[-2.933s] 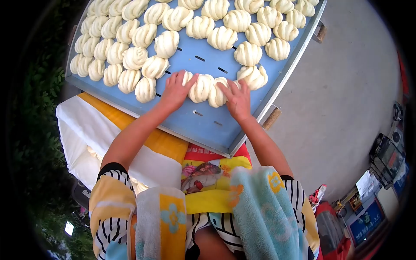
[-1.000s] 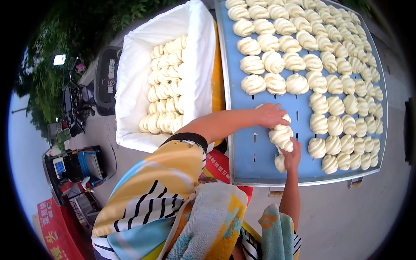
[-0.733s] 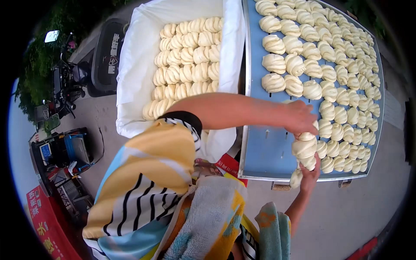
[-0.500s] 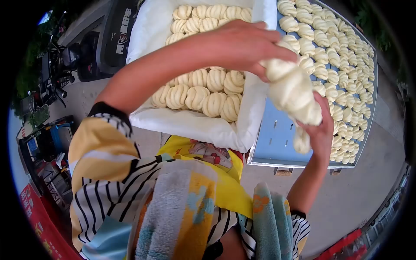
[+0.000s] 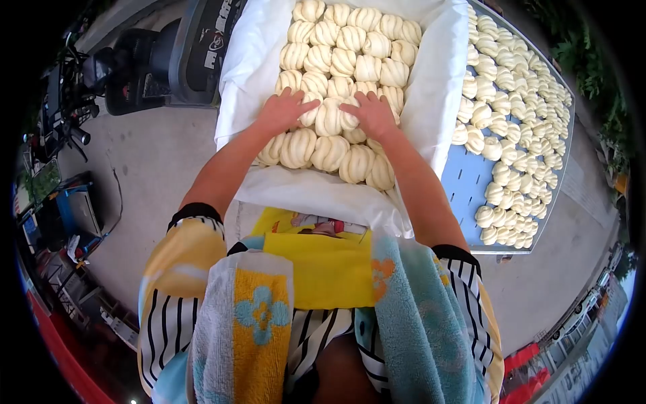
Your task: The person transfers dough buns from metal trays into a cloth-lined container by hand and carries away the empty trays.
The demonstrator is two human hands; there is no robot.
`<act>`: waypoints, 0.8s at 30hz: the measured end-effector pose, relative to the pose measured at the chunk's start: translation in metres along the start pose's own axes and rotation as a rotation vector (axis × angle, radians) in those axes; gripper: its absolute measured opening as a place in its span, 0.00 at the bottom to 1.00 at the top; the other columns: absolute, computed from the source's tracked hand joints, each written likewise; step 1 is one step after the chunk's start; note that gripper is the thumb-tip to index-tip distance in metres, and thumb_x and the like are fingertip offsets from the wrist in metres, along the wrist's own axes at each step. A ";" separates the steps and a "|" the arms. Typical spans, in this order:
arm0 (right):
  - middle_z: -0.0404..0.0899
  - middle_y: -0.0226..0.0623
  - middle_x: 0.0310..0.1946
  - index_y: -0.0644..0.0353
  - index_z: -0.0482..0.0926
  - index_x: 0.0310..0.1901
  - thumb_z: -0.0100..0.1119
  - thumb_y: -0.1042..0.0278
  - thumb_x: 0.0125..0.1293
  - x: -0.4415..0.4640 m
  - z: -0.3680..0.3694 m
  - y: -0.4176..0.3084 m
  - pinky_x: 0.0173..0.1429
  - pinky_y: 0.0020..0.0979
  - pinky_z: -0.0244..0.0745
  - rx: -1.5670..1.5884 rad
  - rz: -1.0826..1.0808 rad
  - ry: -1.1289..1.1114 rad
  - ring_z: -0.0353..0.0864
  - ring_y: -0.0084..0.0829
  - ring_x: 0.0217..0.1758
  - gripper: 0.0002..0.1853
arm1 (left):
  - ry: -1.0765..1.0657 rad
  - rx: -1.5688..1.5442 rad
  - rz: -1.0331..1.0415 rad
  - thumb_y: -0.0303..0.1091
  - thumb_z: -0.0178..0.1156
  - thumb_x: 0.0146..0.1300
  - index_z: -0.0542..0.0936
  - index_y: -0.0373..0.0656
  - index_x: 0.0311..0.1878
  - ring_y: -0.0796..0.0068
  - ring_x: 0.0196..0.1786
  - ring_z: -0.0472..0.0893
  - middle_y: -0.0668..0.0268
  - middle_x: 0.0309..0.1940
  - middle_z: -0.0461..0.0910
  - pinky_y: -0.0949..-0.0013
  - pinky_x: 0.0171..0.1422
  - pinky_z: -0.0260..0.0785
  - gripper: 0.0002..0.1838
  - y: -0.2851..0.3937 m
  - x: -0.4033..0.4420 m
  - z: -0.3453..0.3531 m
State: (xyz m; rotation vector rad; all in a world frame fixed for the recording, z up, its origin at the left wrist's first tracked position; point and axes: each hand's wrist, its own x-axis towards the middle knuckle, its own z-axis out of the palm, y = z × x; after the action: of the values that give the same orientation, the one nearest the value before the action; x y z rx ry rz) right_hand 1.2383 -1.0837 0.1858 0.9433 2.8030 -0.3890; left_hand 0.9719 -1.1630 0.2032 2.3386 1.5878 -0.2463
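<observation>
My left hand (image 5: pixel 285 112) lies on the left part of a row of pale, ridged steamed buns (image 5: pixel 328 117) in a cloth-lined box. Its fingers are spread over the dough and its thumb points inward. Opposite it, my right hand (image 5: pixel 371 116) rests on the right part of the same row, also with fingers apart. Between the two thumbs a few buns show; the ones under my palms are hidden. Nearer my body lies another row of buns (image 5: pixel 330 153), and several rows fill the box beyond my hands. White cloth (image 5: pixel 431 101) covers the box walls.
To the right, a blue perforated tray (image 5: pixel 464 188) holds many smaller twisted buns (image 5: pixel 518 141). A black case-like thing (image 5: pixel 202 54) with white lettering stands at the upper left, near a parked bike or scooter. Paved ground (image 5: pixel 155 155) lies below.
Half a second ago both hands held a string of joined buns in the air over the tray. Now they have moved left into the box, where the buns lie among the rows.
</observation>
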 end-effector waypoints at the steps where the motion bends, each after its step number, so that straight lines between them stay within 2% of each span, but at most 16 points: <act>1: 0.72 0.30 0.55 0.27 0.76 0.63 0.63 0.70 0.59 -0.007 0.016 0.001 0.56 0.46 0.70 -0.029 0.005 0.076 0.73 0.37 0.58 0.30 | 0.023 0.031 0.002 0.45 0.73 0.51 0.67 0.71 0.71 0.58 0.56 0.75 0.65 0.58 0.73 0.61 0.47 0.77 0.42 0.001 0.000 0.005; 2: 0.72 0.30 0.55 0.26 0.76 0.62 0.61 0.72 0.61 -0.011 0.016 0.000 0.57 0.47 0.69 -0.059 0.010 0.155 0.72 0.37 0.58 0.30 | 0.048 0.064 0.003 0.45 0.74 0.50 0.67 0.70 0.72 0.59 0.56 0.74 0.65 0.59 0.73 0.62 0.47 0.77 0.44 0.002 0.001 0.007; 5: 0.72 0.31 0.56 0.29 0.76 0.63 0.55 0.75 0.62 -0.022 0.013 -0.009 0.60 0.51 0.66 -0.009 0.065 0.080 0.71 0.39 0.60 0.29 | 0.083 0.104 0.005 0.44 0.74 0.48 0.67 0.69 0.72 0.60 0.56 0.75 0.65 0.59 0.73 0.62 0.46 0.76 0.45 0.009 -0.010 0.014; 8: 0.71 0.33 0.60 0.29 0.76 0.64 0.48 0.70 0.69 -0.052 0.027 -0.032 0.66 0.56 0.63 0.068 0.012 -0.018 0.70 0.39 0.62 0.25 | 0.045 0.028 0.048 0.43 0.74 0.50 0.68 0.67 0.71 0.60 0.56 0.73 0.66 0.55 0.72 0.58 0.47 0.74 0.43 0.031 -0.042 0.015; 9: 0.69 0.35 0.64 0.28 0.71 0.68 0.46 0.69 0.71 -0.052 0.022 -0.035 0.69 0.59 0.59 0.059 0.067 -0.146 0.66 0.41 0.68 0.27 | 0.082 0.024 0.053 0.41 0.73 0.50 0.66 0.68 0.72 0.60 0.56 0.73 0.65 0.55 0.72 0.56 0.50 0.73 0.44 0.034 -0.044 0.010; 12: 0.63 0.37 0.72 0.26 0.66 0.71 0.45 0.71 0.71 -0.046 0.016 -0.031 0.72 0.64 0.54 -0.008 0.088 -0.172 0.59 0.44 0.75 0.30 | 0.051 0.022 -0.017 0.41 0.74 0.49 0.64 0.68 0.74 0.59 0.57 0.72 0.64 0.56 0.72 0.52 0.51 0.72 0.46 0.027 -0.028 0.013; 15: 0.54 0.41 0.77 0.24 0.59 0.74 0.46 0.70 0.71 -0.052 0.011 -0.040 0.71 0.68 0.54 -0.096 0.153 -0.116 0.52 0.53 0.79 0.33 | 0.051 0.050 -0.135 0.41 0.73 0.52 0.58 0.70 0.77 0.57 0.62 0.69 0.63 0.64 0.68 0.46 0.58 0.68 0.49 0.034 -0.032 0.027; 18: 0.47 0.46 0.79 0.23 0.56 0.76 0.48 0.69 0.71 -0.053 -0.023 -0.039 0.66 0.70 0.61 0.064 0.436 -0.321 0.50 0.63 0.78 0.35 | 0.010 0.013 -0.206 0.40 0.65 0.61 0.55 0.71 0.78 0.48 0.72 0.61 0.60 0.74 0.59 0.32 0.66 0.59 0.44 0.042 -0.042 0.030; 19: 0.45 0.49 0.79 0.24 0.53 0.76 0.50 0.67 0.71 -0.054 -0.002 -0.033 0.62 0.69 0.66 0.179 0.483 -0.345 0.51 0.68 0.76 0.36 | -0.085 -0.078 -0.223 0.39 0.60 0.65 0.52 0.72 0.79 0.44 0.78 0.52 0.58 0.79 0.50 0.27 0.71 0.49 0.42 0.043 -0.047 0.026; 22: 0.46 0.49 0.79 0.25 0.53 0.77 0.50 0.68 0.71 -0.051 0.012 -0.050 0.60 0.70 0.67 0.155 0.577 -0.367 0.52 0.68 0.75 0.37 | -0.176 -0.093 -0.261 0.40 0.61 0.66 0.51 0.73 0.79 0.43 0.79 0.48 0.58 0.80 0.46 0.26 0.72 0.47 0.43 0.044 -0.049 0.024; 24: 0.49 0.50 0.77 0.27 0.53 0.77 0.50 0.68 0.71 -0.048 0.005 -0.058 0.58 0.70 0.68 0.155 0.614 -0.353 0.55 0.68 0.74 0.36 | -0.361 -0.102 -0.298 0.42 0.62 0.65 0.51 0.73 0.79 0.41 0.80 0.46 0.58 0.81 0.43 0.26 0.73 0.45 0.43 0.046 -0.036 0.002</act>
State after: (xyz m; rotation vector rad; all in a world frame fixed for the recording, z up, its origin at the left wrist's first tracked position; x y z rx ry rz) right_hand 1.2411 -1.1569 0.2030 1.5224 2.0619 -0.6070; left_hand 1.0011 -1.2114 0.2196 1.8467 1.7067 -0.5998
